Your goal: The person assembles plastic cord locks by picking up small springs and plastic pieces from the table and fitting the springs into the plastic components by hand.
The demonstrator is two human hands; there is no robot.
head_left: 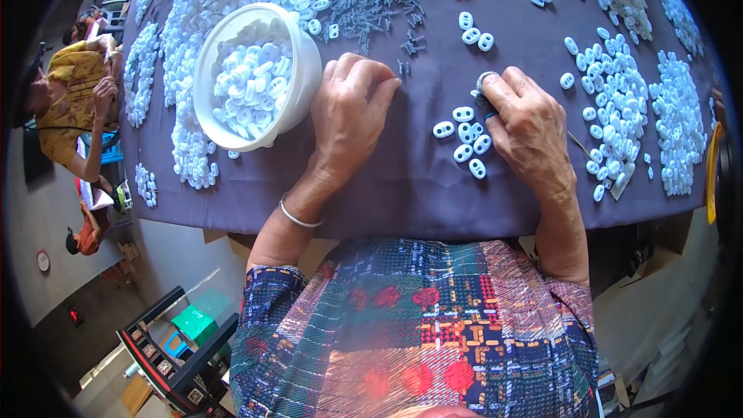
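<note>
My left hand [350, 116] is closed, thumb and index finger pressed together beside two small screws [403, 69]; whether anything is in the pinch is hidden. A white bowl [308, 70] heaped with small white two-holed oval plastic pieces [251, 81] stands just left of it. My right hand [530, 124] has curled fingers around something dark [484, 102], mostly hidden, and a grey cover sits on a fingertip. Behind that hand a thin rod [576, 142] shows; I cannot tell whether it belongs to the held thing. Several loose white pieces [464, 133] lie left of the right hand.
A pile of grey screws [368, 15] lies at the back middle. Large heaps of white pieces cover the left [186, 54] and right [619, 93] of the dark tablecloth [433, 201]. At far left sit a person in yellow [73, 93] and another person in orange [91, 231].
</note>
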